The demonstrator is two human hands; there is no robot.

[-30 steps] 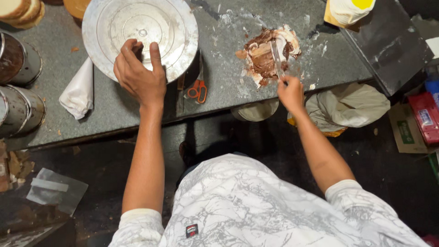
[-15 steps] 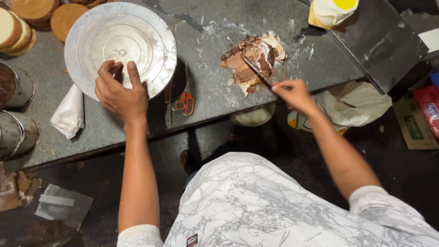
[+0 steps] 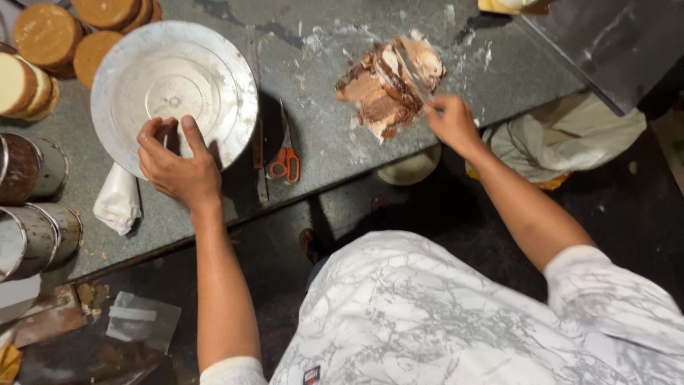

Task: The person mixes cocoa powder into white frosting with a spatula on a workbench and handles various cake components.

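My left hand [image 3: 177,165] rests on the near rim of a round silver turntable [image 3: 174,85] on the grey counter, fingers spread over its edge. My right hand [image 3: 450,122] grips the handle of a long knife [image 3: 407,70], whose blade lies across a heap of brown and white cake scraps and cream [image 3: 388,84] smeared on the counter. The blade is partly blurred.
Orange-handled scissors [image 3: 286,158] lie between turntable and scraps. Round cake layers [image 3: 50,43] are stacked at the far left, metal tins [image 3: 32,199] below them, a white piping bag [image 3: 120,201] by the counter's edge [image 3: 214,221]. A lined bin [image 3: 563,139] stands under my right arm.
My right hand has pushed the knife forward into the cake scraps. My left hand stays on the turntable's rim. The view has shifted slightly.
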